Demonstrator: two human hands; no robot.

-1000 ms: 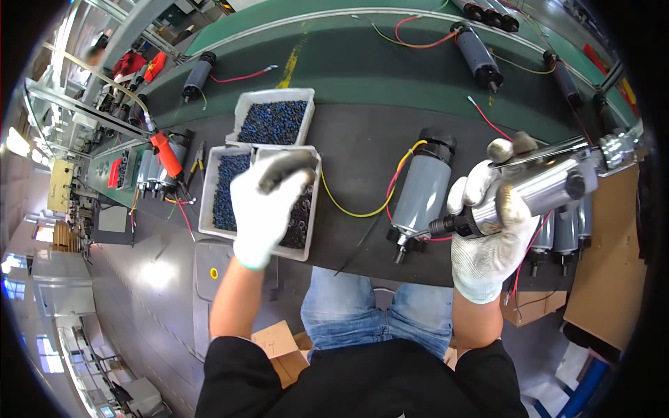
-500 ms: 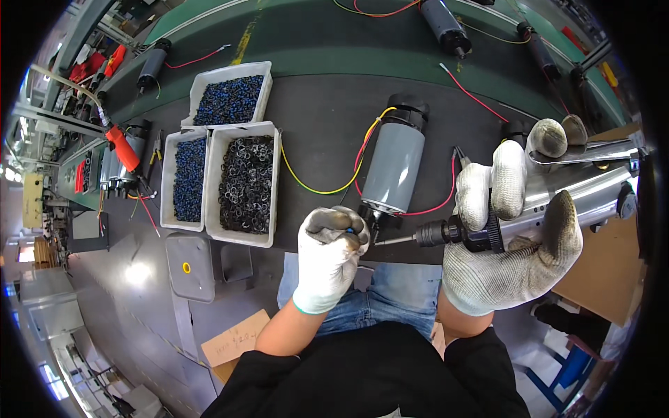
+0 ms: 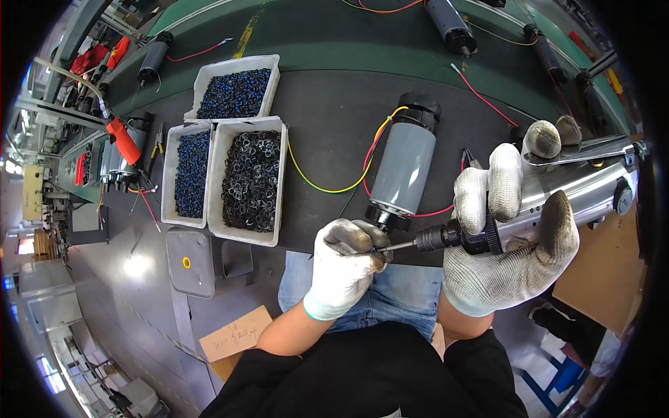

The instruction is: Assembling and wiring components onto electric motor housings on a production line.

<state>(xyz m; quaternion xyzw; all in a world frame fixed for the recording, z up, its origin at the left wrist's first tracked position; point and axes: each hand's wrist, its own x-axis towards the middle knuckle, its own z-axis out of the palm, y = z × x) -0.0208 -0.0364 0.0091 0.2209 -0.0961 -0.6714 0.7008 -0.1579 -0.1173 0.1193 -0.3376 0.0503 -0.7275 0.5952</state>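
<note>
My right hand [image 3: 498,279], in a knitted white glove with dirty fingertips, is wrapped round a silver power screwdriver [image 3: 578,191] with a black chuck and a lever along its top. Its thin bit [image 3: 401,245] points left, and the tip reaches my left hand [image 3: 345,263]. That hand, gloved alike, is closed in a pinch at the bit's tip, on a small blue piece [image 3: 375,249] that the fingers mostly hide. Just beyond both hands a grey cylindrical motor [image 3: 404,167] lies on the dark bench, its near shaft end close to my left fingertips.
Left of the motor stand white bins: the far bin [image 3: 273,76] and left bin [image 3: 167,174] hold small blue-black pieces, the third bin [image 3: 282,177] black rings. Yellow-green and red wires trail from the motor. A red power tool [image 3: 124,144] hangs at left. More motors [image 3: 449,28] lie on the green belt.
My left hand has moved right and a little down, bringing the blue piece to the bit's tip. The right hand and screwdriver are almost still. The view has shifted slightly.
</note>
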